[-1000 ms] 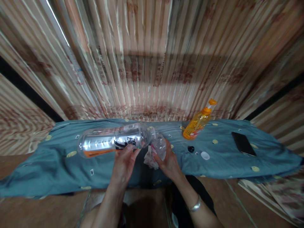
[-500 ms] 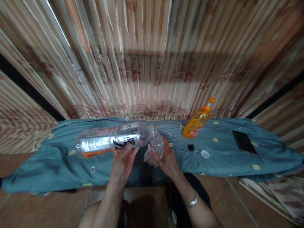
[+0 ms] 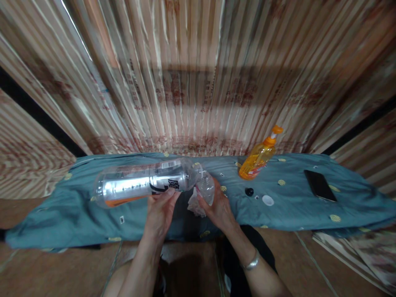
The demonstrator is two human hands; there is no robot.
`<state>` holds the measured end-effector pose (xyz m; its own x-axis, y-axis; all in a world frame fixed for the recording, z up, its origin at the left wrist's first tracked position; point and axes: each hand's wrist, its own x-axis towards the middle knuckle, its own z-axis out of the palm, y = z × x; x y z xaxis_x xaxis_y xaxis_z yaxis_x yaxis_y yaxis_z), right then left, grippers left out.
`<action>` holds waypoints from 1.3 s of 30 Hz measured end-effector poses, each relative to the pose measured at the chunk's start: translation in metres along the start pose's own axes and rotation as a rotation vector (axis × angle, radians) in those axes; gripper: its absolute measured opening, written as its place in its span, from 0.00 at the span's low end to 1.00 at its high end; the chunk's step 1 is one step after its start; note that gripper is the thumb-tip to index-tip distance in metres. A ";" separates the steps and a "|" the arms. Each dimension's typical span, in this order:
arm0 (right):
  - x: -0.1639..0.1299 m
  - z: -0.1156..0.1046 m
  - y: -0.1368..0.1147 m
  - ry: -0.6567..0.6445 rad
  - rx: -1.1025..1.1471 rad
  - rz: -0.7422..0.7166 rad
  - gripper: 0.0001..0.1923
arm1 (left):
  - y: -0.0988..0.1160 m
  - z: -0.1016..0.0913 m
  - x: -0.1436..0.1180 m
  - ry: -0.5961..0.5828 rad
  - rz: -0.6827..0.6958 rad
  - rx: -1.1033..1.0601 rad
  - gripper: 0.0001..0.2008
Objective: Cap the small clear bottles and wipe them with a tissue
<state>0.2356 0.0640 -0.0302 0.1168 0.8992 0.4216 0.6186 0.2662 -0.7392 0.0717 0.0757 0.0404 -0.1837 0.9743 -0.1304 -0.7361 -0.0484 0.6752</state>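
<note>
left hand (image 3: 161, 210) grips large clear bottle (image 3: 142, 183), base swung slightly farther left | right hand (image 3: 218, 206) pinches small bottle (image 3: 206, 187) and tissue (image 3: 194, 205) | mouths stay together

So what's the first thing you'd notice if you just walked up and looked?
The big clear bottle, held sideways by the left hand over the blue cloth. Its mouth meets a small clear bottle that the right hand holds with a white tissue. Next comes the bright orange pump bottle, standing further back on the right.
</note>
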 end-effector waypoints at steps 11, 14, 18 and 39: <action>0.000 0.000 0.000 -0.010 -0.007 0.026 0.34 | 0.000 0.001 -0.004 0.007 0.011 0.042 0.11; 0.000 0.000 0.001 -0.008 -0.012 0.027 0.33 | -0.002 0.000 -0.004 0.028 0.019 0.049 0.10; -0.001 0.000 0.003 0.003 -0.034 0.003 0.34 | -0.003 -0.001 -0.003 0.021 0.022 0.092 0.10; -0.001 0.000 0.003 0.000 -0.052 0.023 0.33 | 0.001 0.008 -0.012 -0.004 0.051 0.178 0.13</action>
<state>0.2372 0.0634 -0.0326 0.1318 0.9049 0.4048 0.6556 0.2268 -0.7203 0.0779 0.0659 0.0483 -0.2144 0.9726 -0.0901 -0.5991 -0.0581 0.7986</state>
